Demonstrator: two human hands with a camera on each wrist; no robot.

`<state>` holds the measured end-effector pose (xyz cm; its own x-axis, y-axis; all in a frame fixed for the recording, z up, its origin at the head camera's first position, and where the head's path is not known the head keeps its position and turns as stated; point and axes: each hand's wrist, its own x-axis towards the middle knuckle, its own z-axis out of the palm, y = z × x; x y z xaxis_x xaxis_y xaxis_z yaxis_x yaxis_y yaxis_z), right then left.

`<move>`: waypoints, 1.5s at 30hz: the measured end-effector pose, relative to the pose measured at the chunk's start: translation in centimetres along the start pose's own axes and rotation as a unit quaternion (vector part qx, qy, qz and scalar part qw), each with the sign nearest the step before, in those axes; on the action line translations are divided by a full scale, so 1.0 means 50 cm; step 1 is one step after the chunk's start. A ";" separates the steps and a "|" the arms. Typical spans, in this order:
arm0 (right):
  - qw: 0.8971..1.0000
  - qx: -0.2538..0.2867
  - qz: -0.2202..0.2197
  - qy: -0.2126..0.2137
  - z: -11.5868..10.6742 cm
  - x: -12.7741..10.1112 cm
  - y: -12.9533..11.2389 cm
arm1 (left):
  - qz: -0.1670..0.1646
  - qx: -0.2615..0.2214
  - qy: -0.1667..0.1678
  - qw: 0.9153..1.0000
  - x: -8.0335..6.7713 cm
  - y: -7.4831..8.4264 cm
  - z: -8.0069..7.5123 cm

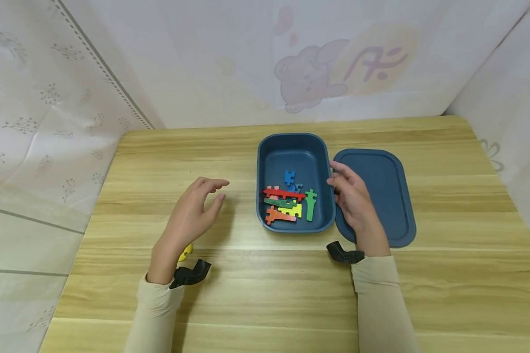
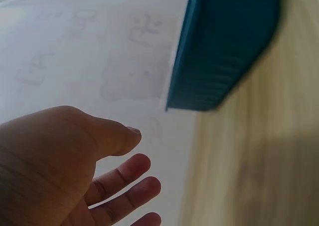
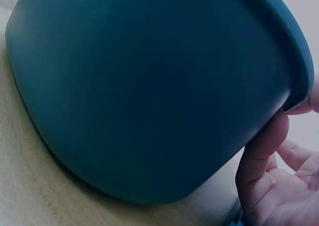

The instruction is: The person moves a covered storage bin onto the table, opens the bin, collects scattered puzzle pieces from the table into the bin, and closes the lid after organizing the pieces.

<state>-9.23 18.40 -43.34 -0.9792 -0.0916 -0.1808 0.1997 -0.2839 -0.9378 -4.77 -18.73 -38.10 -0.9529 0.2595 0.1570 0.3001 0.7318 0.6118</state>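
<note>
A dark blue rectangular box (image 1: 296,141) stands on the table, holding several puzzle pieces. Among them are a long red piece (image 1: 284,194), a green one (image 1: 310,206), an orange one (image 1: 279,214), a yellow one (image 1: 293,211) and a blue one (image 1: 289,177). My right hand (image 1: 352,196) pinches the box's right rim, thumb at the edge and fingers against the outer wall (image 3: 149,101). To the left of the box, apart from it, my left hand (image 1: 190,211) hovers with fingers loosely bent and nothing between them.
Beside the box on the right lies its blue lid (image 1: 384,196), partly under my right hand and wrist. A yellow piece (image 1: 185,252) sits on the wooden table (image 1: 265,294), half hidden by my left wrist. Patterned cloth (image 1: 221,63) hangs behind the table.
</note>
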 end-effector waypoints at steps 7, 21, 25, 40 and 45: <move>1.000 -0.005 0.003 0.006 -0.001 -0.002 -0.003 | -0.017 0.004 -0.006 1.000 -0.034 -0.025 -0.009; 1.000 -0.005 0.002 0.007 -0.002 -0.002 -0.002 | -0.056 0.022 -0.005 0.998 -0.119 -0.077 -0.007; 1.000 -0.007 0.002 0.009 0.000 -0.001 -0.002 | -0.048 0.019 0.002 0.999 -0.132 -0.086 0.003; 1.000 -0.027 0.008 0.006 0.003 -0.001 -0.001 | -0.034 0.044 0.045 0.997 -0.180 -0.101 0.005; 1.000 -0.024 0.010 0.008 0.003 -0.002 -0.001 | -0.025 0.066 0.055 0.996 -0.192 -0.101 0.007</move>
<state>-9.13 18.27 -43.21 -0.9757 -0.0813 -0.2033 0.2170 -0.2361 -0.9472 2.88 -24.69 -42.97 -0.9636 0.1556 0.2172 0.2484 0.8209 0.5142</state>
